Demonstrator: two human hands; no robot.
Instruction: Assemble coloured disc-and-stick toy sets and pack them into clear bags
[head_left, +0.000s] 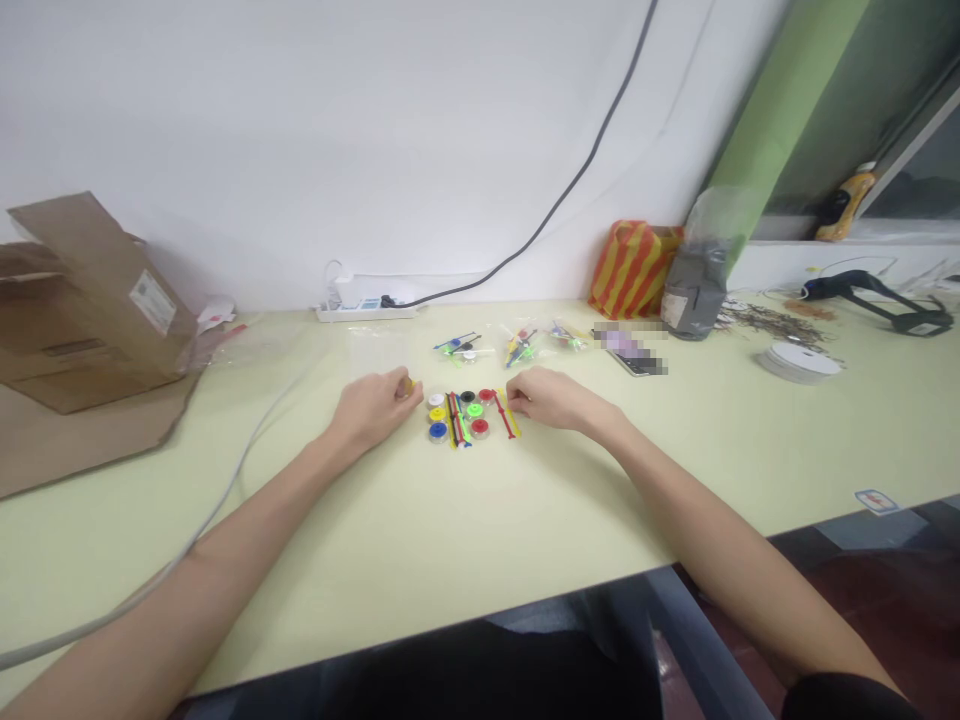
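A small cluster of coloured round plastic discs point(459, 412) lies on the pale yellow table point(450, 540), mixed with thin coloured sticks point(455, 420). My left hand point(373, 404) rests just left of the cluster, fingers curled and pinched on a small yellow piece point(409, 384). My right hand point(546, 396) lies just right of it, fingers curled at the end of a yellow and a red stick point(508, 415). What the right fingers grip, if anything, is hidden.
Clear bags of similar coloured parts point(525, 343) lie behind the cluster. A white power strip point(365, 309) and black cable sit by the wall. Cardboard boxes point(82, 300) stand at left; a striped bag point(634, 268), grey pouch point(694, 285) and white tape roll point(799, 361) at right. A grey cable point(225, 490) crosses the left side.
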